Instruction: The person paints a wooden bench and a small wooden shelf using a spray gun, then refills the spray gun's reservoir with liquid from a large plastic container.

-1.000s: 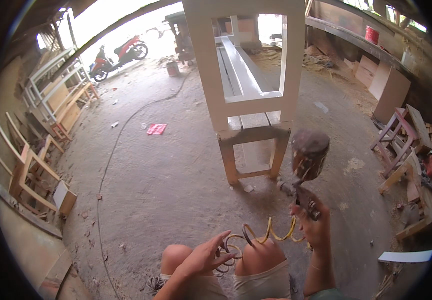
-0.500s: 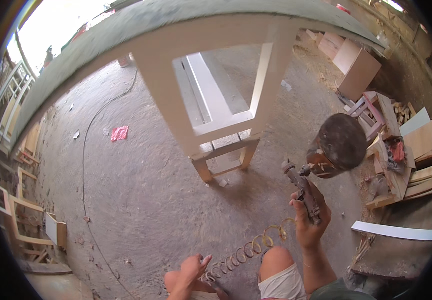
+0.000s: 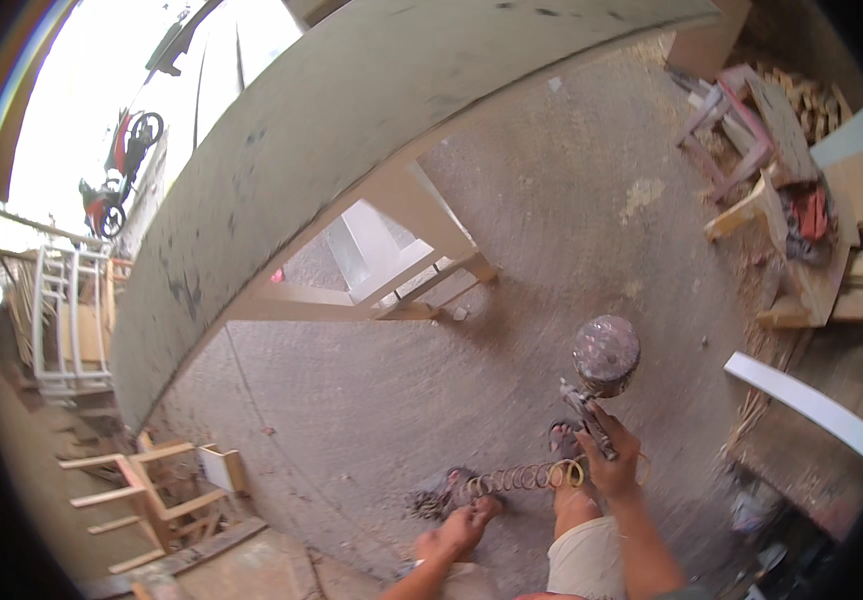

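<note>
My right hand [image 3: 614, 450] is closed around the handle of a paint spray gun [image 3: 589, 412]. The gun's round, paint-stained cup [image 3: 608, 348] sits at its front end, over the floor. A coiled yellowish-brown air hose [image 3: 522, 478] stretches between the gun and my left hand [image 3: 470, 527]. The left fingers are closed at the hose's left end, low in front of my knees. Ahead, a long grey-green board [image 3: 282, 180] with dark smudges spans the view. Below it stands a white wooden frame [image 3: 422, 215], apart from the gun.
Wooden frames [image 3: 162, 490] are piled at the lower left. On the right lie a pinkish stool [image 3: 732, 130], planks and a white strip [image 3: 802, 405]. A thin line [image 3: 252, 390] runs along the dusty floor. A motorcycle [image 3: 124, 170] stands outside at the upper left.
My view has turned, so the board now slants across it and the white frame appears farther left. The spray gun looks lower and farther from the frame. Both hands keep their closed grip.
</note>
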A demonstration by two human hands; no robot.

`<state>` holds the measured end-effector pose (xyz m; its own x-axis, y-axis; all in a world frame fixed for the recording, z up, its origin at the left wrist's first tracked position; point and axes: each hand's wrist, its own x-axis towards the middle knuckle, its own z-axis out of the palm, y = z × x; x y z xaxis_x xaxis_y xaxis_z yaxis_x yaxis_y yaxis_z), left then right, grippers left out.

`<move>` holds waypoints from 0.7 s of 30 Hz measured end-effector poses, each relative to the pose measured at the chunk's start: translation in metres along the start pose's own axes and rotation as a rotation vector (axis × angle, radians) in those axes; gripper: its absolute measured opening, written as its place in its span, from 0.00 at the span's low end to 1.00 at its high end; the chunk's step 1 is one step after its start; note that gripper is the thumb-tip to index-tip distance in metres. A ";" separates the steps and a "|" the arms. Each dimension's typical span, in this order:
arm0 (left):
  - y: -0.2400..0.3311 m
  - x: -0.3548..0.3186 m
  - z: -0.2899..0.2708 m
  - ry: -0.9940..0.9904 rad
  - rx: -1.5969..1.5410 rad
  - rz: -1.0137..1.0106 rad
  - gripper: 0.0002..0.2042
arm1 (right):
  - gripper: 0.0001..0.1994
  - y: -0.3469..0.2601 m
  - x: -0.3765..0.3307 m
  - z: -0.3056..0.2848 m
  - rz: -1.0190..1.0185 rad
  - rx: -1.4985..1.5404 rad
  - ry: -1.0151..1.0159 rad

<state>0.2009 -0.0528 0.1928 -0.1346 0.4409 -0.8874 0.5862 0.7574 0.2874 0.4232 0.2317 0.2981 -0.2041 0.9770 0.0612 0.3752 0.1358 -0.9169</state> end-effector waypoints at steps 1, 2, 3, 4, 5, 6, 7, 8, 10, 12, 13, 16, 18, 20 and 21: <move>0.014 -0.016 0.003 -0.010 0.008 0.020 0.23 | 0.25 -0.001 -0.007 -0.018 0.042 0.029 -0.017; 0.015 -0.030 0.008 0.030 0.030 0.115 0.26 | 0.25 -0.004 -0.011 -0.034 0.081 0.060 -0.036; 0.034 -0.042 0.002 0.050 0.124 0.077 0.26 | 0.25 -0.007 -0.011 -0.052 0.070 0.051 -0.046; 0.059 -0.049 -0.009 0.073 0.215 0.038 0.27 | 0.25 -0.009 -0.007 -0.068 0.056 0.044 -0.059; 0.076 -0.058 -0.014 0.097 0.304 -0.001 0.27 | 0.25 -0.012 0.000 -0.081 0.038 0.037 -0.075; 0.075 -0.055 -0.014 0.183 0.339 0.115 0.27 | 0.25 -0.012 0.008 -0.090 0.049 0.046 -0.077; 0.072 -0.060 -0.014 0.218 0.382 0.105 0.27 | 0.25 -0.014 0.017 -0.096 0.058 0.058 -0.081; 0.087 -0.062 -0.023 0.253 0.422 0.099 0.27 | 0.25 -0.011 0.027 -0.099 0.065 0.067 -0.085; 0.117 -0.068 -0.040 0.257 0.427 0.061 0.33 | 0.24 -0.005 0.056 -0.098 0.065 0.063 -0.114; 0.129 -0.070 -0.031 0.204 0.337 -0.014 0.40 | 0.24 0.003 0.091 -0.080 0.037 0.074 -0.138; 0.133 -0.068 -0.023 0.179 0.287 -0.053 0.43 | 0.23 0.011 0.109 -0.069 0.023 0.079 -0.154; 0.152 -0.055 0.002 -0.075 0.194 -0.079 0.52 | 0.22 0.047 0.158 -0.032 -0.048 0.079 -0.133; 0.162 -0.039 -0.002 -0.085 0.263 -0.095 0.54 | 0.22 0.053 0.181 -0.014 -0.047 0.153 -0.137; 0.161 -0.031 -0.006 -0.071 0.322 -0.082 0.56 | 0.23 0.045 0.188 -0.009 -0.046 0.215 -0.109; 0.161 -0.028 -0.013 -0.076 0.294 -0.095 0.56 | 0.23 0.040 0.192 -0.008 -0.048 0.243 -0.095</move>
<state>0.2891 0.0630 0.2689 -0.1466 0.3292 -0.9328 0.7814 0.6168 0.0948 0.4063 0.4263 0.2762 -0.3048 0.9490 0.0800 0.1369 0.1267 -0.9825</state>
